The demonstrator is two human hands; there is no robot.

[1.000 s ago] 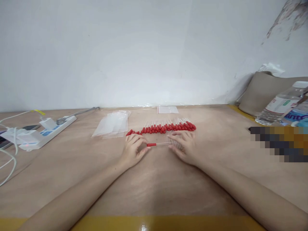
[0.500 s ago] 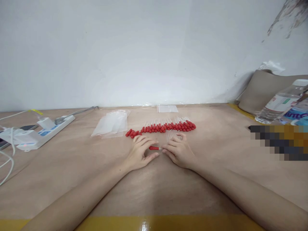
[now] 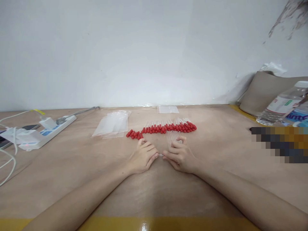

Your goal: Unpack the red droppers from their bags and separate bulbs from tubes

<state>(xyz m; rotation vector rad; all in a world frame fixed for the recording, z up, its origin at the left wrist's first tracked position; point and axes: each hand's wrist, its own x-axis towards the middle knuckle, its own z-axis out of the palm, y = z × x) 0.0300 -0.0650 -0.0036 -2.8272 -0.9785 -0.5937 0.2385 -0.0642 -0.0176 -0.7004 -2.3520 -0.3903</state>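
Note:
My left hand [image 3: 143, 158] is closed, thumb against fingers, over the end of a dropper [image 3: 161, 155]. Its red rubber bulb is hidden in that hand; a short piece of clear glass tube shows between my hands. From the other side my right hand [image 3: 181, 157] pinches the tube. Just behind the right fingers lie several bare glass tubes [image 3: 170, 138], partly covered by the hand. Loose red bulbs [image 3: 134, 134] sit in a small heap beyond my left hand. Further back, droppers with red bulbs [image 3: 166, 128] lie side by side in a row, glass ends toward the wall.
Clear plastic bags [image 3: 112, 124] lie left of the row, and another small bag [image 3: 167, 109] near the wall. A white power strip [image 3: 51, 131] with chargers and cables is at the left. At the right stand a water bottle [image 3: 279, 106] and a grey-brown roll [image 3: 256, 93].
My left hand has closed over the red bulb, which was visible between the hands before. Both hands have shifted slightly toward me, and the right still pinches the tube.

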